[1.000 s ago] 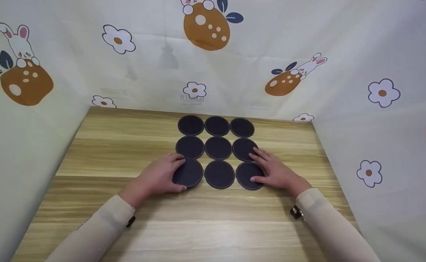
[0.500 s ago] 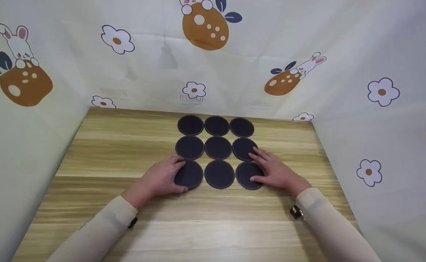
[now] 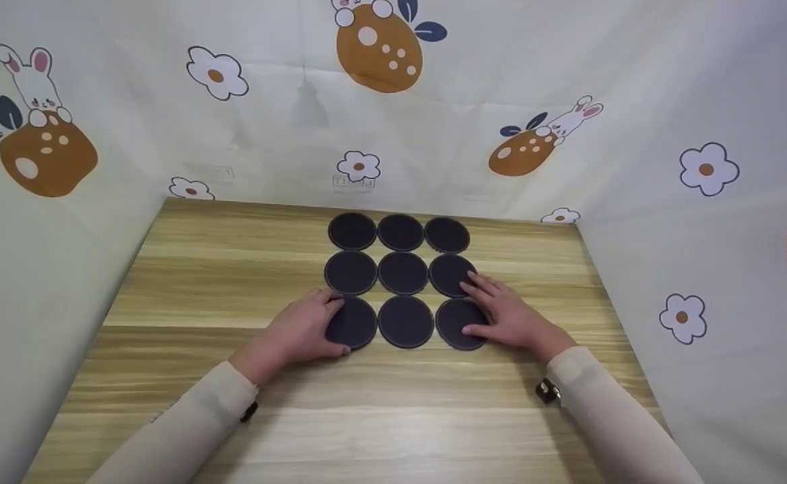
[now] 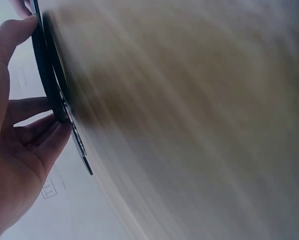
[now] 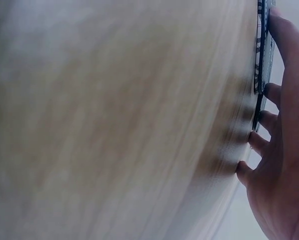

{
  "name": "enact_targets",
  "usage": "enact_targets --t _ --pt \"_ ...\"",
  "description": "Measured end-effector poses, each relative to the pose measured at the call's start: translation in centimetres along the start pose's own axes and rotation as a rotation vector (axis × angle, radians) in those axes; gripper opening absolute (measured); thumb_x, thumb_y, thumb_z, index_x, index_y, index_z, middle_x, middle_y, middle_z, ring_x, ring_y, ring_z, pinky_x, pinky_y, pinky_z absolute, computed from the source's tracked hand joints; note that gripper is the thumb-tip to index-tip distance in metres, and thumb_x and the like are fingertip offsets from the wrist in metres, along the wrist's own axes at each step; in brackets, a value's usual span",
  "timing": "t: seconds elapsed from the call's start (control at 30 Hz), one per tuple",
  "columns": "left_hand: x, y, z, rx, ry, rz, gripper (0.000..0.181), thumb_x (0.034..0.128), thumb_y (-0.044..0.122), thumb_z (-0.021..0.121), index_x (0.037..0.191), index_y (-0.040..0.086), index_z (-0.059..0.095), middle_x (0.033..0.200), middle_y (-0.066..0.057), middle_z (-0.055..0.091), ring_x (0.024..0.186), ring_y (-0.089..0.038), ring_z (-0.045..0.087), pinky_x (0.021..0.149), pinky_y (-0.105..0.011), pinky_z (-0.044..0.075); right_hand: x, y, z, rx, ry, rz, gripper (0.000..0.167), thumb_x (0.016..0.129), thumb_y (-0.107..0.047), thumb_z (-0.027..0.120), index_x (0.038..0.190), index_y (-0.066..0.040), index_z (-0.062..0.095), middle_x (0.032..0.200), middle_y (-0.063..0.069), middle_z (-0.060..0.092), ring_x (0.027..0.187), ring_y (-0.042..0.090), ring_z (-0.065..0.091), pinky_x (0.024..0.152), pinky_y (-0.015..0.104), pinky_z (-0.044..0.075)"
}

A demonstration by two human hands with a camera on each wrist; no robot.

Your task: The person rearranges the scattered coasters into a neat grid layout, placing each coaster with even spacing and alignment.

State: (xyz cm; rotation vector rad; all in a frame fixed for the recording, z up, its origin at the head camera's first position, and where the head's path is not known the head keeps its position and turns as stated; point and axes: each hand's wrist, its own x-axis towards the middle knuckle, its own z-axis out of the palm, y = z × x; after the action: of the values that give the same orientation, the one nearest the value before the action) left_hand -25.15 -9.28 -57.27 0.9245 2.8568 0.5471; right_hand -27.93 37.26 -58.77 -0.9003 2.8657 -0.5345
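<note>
Black round coasters lie in three rows of three on the wooden table. My left hand [image 3: 302,329] grips the front-left coaster [image 3: 353,323] by its left side, thumb at the near edge and fingers at the far edge. In the left wrist view this coaster [image 4: 47,70] looks slightly tilted, with a thin gap under it. My right hand [image 3: 511,316] rests on the right side, its thumb on the front-right coaster [image 3: 457,323] and fingertips over the middle-right coaster [image 3: 450,274]. Between them lies the front-middle coaster [image 3: 405,323], which neither hand touches.
The back row, with its middle coaster [image 3: 401,232], lies near the table's far edge. Pale curtains [image 3: 265,134] printed with rabbits, flowers and orange fruit enclose the table [image 3: 393,417] at the back and both sides. A small black device [image 3: 548,391] is at the right wrist.
My left hand has shifted slightly to the right with the front-left coaster, which now sits closer to the front-middle one and looks lower. The right hand has stayed in place.
</note>
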Motion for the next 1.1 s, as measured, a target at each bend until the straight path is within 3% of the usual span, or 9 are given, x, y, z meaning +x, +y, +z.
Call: enact_targets --t 0.73,0.93,1.1 --pt "-0.20 0.06 0.19 0.011 0.009 0.003 0.097 0.0848 0.052 0.094 0.150 -0.011 0.060 0.156 -0.027 0.054 0.140 -0.043 0.056 0.112 -0.057 0.054 0.40 -0.19 0.05 0.019 0.001 -0.009 0.097 0.095 -0.064 0.079 0.170 -0.012 0.046 0.180 0.017 0.030 0.161 0.054 0.030 0.126 0.075 0.028" --pt "-0.47 -0.06 0.00 -0.031 0.007 -0.015 0.097 0.0859 0.051 0.094 0.151 -0.011 0.058 0.159 -0.029 0.052 0.144 -0.044 0.054 0.115 -0.059 0.052 0.68 -0.08 0.14 0.034 -0.002 -0.003 0.096 0.096 -0.063 0.079 0.169 -0.011 0.046 0.180 0.016 0.030 0.162 0.052 0.028 0.127 0.073 0.027" --pt "-0.63 -0.33 -0.70 -0.083 0.002 -0.039 0.092 0.0901 0.048 0.092 0.154 -0.008 0.057 0.161 -0.030 0.051 0.144 -0.046 0.055 0.117 -0.060 0.049 0.48 0.04 0.12 0.114 -0.001 0.033 0.093 0.099 -0.060 0.077 0.172 -0.015 0.042 0.182 0.011 0.026 0.164 0.048 0.026 0.129 0.071 0.025"
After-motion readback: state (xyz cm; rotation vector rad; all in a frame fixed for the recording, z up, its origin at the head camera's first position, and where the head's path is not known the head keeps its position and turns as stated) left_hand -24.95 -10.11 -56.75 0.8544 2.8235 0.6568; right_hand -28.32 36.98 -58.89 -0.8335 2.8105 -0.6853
